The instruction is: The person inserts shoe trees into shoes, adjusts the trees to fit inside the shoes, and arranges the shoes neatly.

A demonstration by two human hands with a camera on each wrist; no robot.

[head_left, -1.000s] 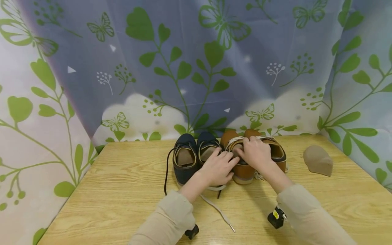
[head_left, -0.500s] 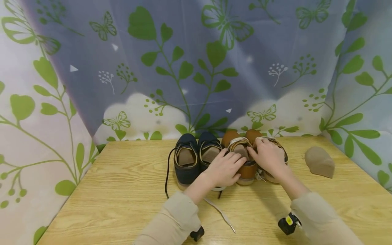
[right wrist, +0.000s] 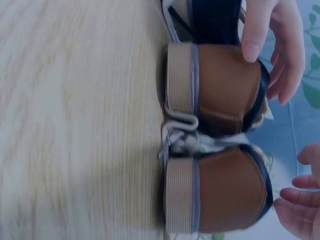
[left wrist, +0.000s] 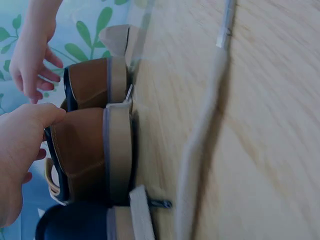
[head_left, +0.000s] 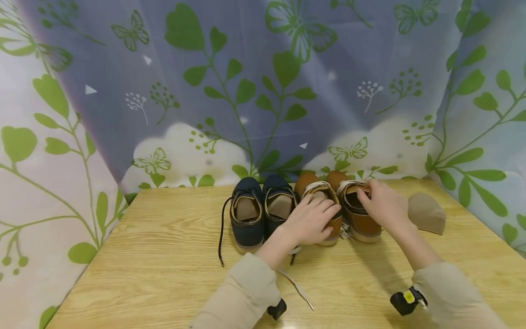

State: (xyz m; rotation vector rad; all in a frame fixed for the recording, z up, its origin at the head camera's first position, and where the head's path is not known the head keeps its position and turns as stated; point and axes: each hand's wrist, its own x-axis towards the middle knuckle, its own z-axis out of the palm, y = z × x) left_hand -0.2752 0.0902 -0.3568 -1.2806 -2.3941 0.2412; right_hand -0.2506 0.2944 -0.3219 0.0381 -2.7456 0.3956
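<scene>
Two brown lace-up shoes stand side by side, heels toward me. Over the heel of the left brown shoe (head_left: 334, 227) lies my left hand (head_left: 307, 222); its thumb touches the heel's outside in the left wrist view, with fingers loosely bent above the collar. Beside the right brown shoe (head_left: 361, 224), my right hand (head_left: 387, 206) has its fingertips at the opening's right edge, fingers relaxed. In the right wrist view, fingers of the right hand (right wrist: 300, 200) are close to that shoe's collar; whether they touch is unclear. The right brown shoe's dark inside shows.
Two navy shoes, the left one (head_left: 248, 233) and the right one (head_left: 276, 183), adjoin the brown pair, beige pieces inside. A loose beige rounded piece (head_left: 427, 214) lies at the right. A pale lace (head_left: 297, 287) trails across the wooden table (head_left: 164, 256). A patterned cloth (head_left: 222, 91) hangs behind.
My right hand has moved right, from over the brown shoes to the right shoe's outer side. The right brown shoe now points straighter back. My left hand has shifted right onto the left brown shoe.
</scene>
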